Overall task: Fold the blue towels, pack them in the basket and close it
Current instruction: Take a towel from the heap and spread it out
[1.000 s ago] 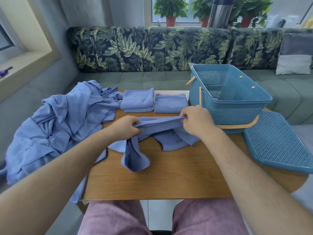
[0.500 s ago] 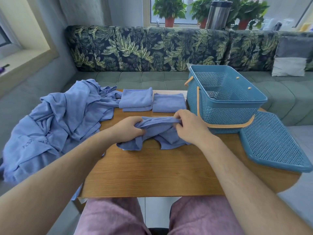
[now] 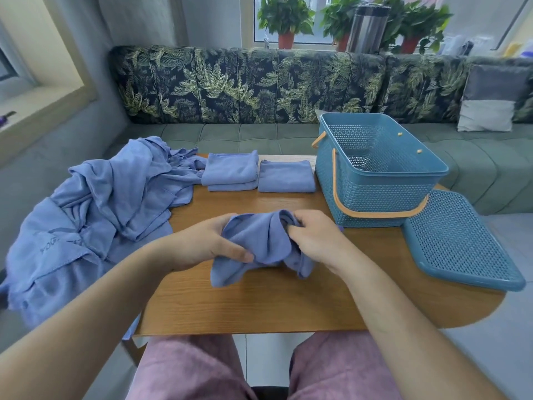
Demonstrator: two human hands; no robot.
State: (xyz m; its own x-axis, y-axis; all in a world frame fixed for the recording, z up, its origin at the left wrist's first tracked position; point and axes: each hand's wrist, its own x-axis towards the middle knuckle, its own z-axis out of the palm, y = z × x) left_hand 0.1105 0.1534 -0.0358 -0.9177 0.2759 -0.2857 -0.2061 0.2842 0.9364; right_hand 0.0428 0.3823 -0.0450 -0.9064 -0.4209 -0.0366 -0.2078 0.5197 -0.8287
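Note:
Both hands hold one crumpled blue towel (image 3: pixel 259 243) just above the middle of the wooden table (image 3: pixel 259 307). My left hand (image 3: pixel 202 243) grips its left side, my right hand (image 3: pixel 314 238) its right side. Two stacks of folded blue towels (image 3: pixel 230 171) (image 3: pixel 285 176) lie at the table's far edge. A heap of unfolded blue towels (image 3: pixel 101 212) spills over the table's left side. The open blue basket (image 3: pixel 377 171), with an orange handle lowered, stands at the far right and looks empty. Its blue lid (image 3: pixel 461 243) lies flat to the right of it.
A leaf-patterned sofa (image 3: pixel 259 88) runs behind the table, with a grey cushion (image 3: pixel 490 99) at the right. Potted plants (image 3: pixel 285 21) and a metal flask (image 3: pixel 366 27) stand on the windowsill. My knees in pink trousers (image 3: pixel 196 368) are under the table's near edge.
My hands have come closer together and nearer to me, bunching the towel that was stretched between them into a crumpled bundle. The hanging end is gathered up.

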